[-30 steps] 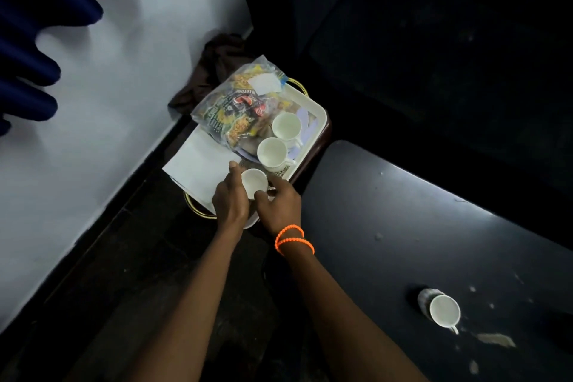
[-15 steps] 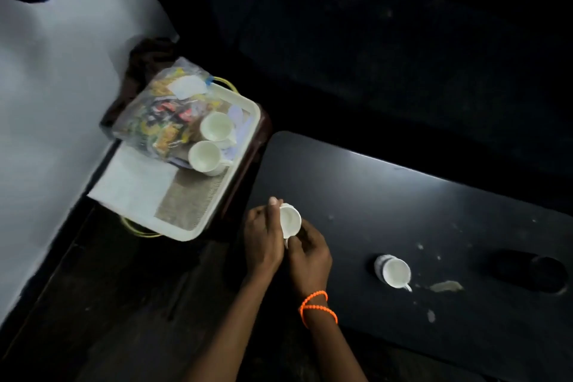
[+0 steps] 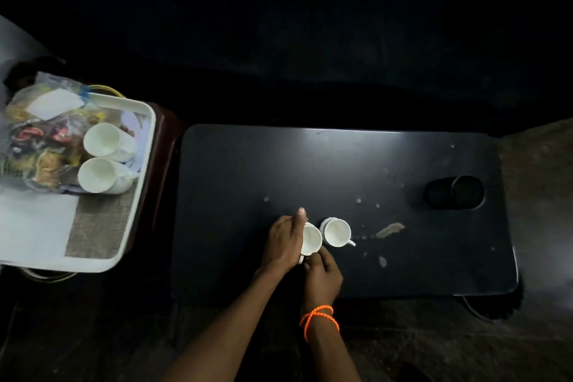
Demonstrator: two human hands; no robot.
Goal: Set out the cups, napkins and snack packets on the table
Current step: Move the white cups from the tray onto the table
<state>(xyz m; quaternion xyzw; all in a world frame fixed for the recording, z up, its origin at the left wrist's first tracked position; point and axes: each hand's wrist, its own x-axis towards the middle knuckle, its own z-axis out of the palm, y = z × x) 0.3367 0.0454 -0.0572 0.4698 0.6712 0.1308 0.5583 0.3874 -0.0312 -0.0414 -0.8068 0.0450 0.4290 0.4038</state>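
Head view, sole cam. Dim light; detail limited.

Held cup [image 3: 311, 239]: white, upright, mouth up, over the near-centre of the dark desk [image 3: 248, 170]. Whether its base is on the desk surface cannot be told; the base is hidden by the hands.

Left hand [image 3: 285, 242]: curled round the cup's left wall, thumb up along the far rim. Closed on the cup. Right hand [image 3: 322, 273]: at the cup's near side, fingers pinched at the rim/handle area. Also closed on the cup, though its exact contact is obscured. Orange bead bracelet [image 3: 319, 318] on the right wrist.

Key relation: placed cup [image 3: 337, 232] stands just right of the held cup, rims near or touching; cannot tell which. Its handle points right and toward the person, away from the held cup. So release must be straight up/back, w/o any rightward push.

Remaining stock lies well left of both hands, off the desk: tray [image 3: 145, 146] on a side stand, carrying two cups [image 3: 104, 158] lying tilted, mouths toward cam, the snack bag [image 3: 40, 139] behind them, napkins [image 3: 34, 223] at the near-left. Left hand is the nearer for the next fetch.

Judgement: 2nd cup being set down; two cups, napkins, snacks not yet out. Risk: knocking the neighbour on withdrawal.

Dark round item [image 3: 454, 192] at desk's right end: unidentified.
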